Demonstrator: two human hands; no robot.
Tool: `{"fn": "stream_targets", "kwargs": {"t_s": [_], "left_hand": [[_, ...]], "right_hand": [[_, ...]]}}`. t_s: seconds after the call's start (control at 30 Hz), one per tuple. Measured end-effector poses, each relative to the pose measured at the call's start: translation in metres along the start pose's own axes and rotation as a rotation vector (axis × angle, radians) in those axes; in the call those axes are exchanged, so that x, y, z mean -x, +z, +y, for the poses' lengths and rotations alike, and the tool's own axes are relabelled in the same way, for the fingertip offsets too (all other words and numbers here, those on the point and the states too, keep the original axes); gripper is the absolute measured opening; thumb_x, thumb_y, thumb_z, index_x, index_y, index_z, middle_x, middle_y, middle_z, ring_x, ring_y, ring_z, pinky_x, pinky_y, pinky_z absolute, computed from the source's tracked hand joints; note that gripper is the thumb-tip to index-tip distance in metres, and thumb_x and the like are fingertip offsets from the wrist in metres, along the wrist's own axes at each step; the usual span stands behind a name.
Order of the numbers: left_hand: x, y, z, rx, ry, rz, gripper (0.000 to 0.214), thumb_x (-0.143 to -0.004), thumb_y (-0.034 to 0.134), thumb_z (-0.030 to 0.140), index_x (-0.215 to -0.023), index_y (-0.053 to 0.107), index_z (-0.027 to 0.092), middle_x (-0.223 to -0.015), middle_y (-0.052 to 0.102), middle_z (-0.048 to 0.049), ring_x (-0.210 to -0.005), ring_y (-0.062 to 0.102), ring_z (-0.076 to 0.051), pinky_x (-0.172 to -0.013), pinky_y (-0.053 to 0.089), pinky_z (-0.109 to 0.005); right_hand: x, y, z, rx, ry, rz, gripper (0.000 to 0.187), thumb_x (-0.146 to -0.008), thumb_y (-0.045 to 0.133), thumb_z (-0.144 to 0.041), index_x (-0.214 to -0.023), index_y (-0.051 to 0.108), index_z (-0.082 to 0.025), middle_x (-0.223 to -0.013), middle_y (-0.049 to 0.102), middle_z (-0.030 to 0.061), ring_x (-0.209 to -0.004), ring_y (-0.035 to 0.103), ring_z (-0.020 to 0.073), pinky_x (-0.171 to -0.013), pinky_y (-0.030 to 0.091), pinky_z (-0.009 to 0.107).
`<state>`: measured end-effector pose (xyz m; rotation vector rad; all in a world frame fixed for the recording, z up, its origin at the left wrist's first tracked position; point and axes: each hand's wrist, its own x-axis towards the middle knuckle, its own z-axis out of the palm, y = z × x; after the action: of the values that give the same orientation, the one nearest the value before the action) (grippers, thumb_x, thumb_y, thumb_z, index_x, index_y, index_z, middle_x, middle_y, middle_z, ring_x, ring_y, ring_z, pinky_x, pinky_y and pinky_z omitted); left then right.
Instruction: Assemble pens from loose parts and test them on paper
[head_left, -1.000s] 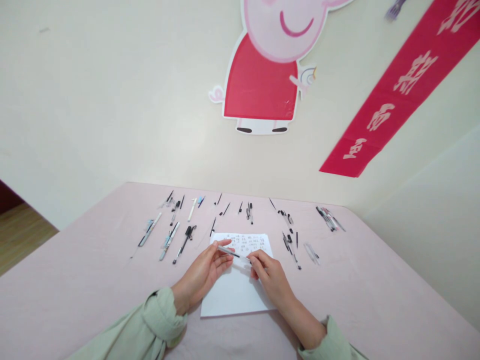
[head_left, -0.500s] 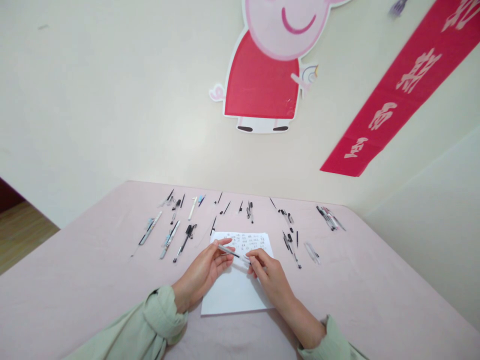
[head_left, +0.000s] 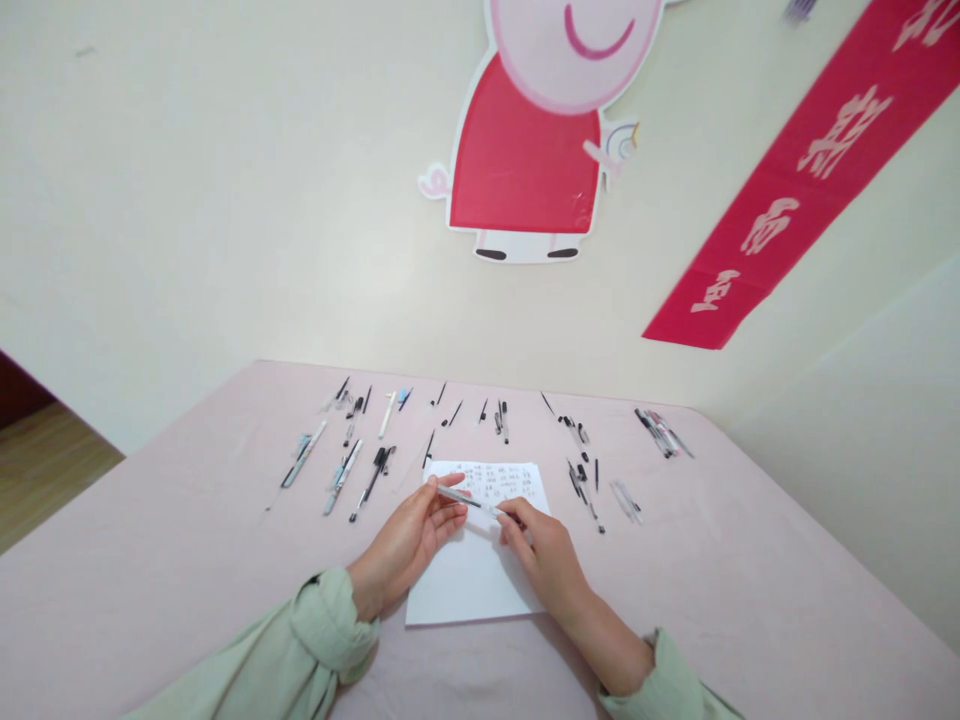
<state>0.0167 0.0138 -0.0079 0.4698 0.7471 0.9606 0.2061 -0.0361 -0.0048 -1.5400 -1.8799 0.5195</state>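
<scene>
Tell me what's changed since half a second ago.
The pen barrel in the left hand and the clear piece in the right hand had a gap between them; now their ends appear to meet, though whether they join is too small to tell. The hands let go of nothing. The paper and loose pens stayed put.

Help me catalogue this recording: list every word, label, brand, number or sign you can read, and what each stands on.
No text can be quoted reliably.
Red banner: large pale characters, too stylised and slanted to read.
Paper: rows of writing, too small.
Pens: any print is too small.
</scene>
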Motion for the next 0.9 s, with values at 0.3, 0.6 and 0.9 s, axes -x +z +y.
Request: {"fn": "stream_targets", "kwargs": {"t_s": [0.3,0.6,0.9], "left_hand": [[0.002,0.002,0.000,-0.014,0.009,-0.003,0.027,-0.095,0.049,0.027,-0.112,0.063,0.012,-0.093,0.069,-0.0107,-0.080,0.065,-0.014,-0.083,0.052,-0.028],[0.000,-0.003,-0.003,-0.041,0.023,-0.067,0.029,-0.095,0.049,0.030,-0.114,0.062,0.014,-0.096,0.069,-0.0101,-0.080,0.064,-0.015,-0.081,0.052,-0.028],[0.001,0.000,-0.001,-0.034,0.015,-0.057,0.029,-0.095,0.048,0.029,-0.114,0.062,0.012,-0.095,0.068,-0.0105,-0.079,0.064,-0.015,-0.081,0.051,-0.029]], "right_hand": [[-0.002,0.001,-0.003,-0.194,0.089,0.001,0.019,-0.091,0.048,-0.034,-0.091,0.061,-0.021,-0.073,0.064,0.0008,-0.069,0.059,0.0152,-0.068,0.044,0.025],[-0.005,0.009,-0.002,-0.710,0.295,-0.157,0.042,-0.089,0.044,-0.051,-0.099,0.061,-0.013,-0.056,0.064,0.0001,-0.038,0.042,0.0089,-0.043,0.033,0.022],[-0.005,0.013,-0.001,-0.674,0.235,-0.103,0.034,-0.089,0.049,-0.046,-0.102,0.058,-0.017,-0.072,0.067,0.0015,-0.045,0.048,0.0087,-0.047,0.039,0.022]]}}
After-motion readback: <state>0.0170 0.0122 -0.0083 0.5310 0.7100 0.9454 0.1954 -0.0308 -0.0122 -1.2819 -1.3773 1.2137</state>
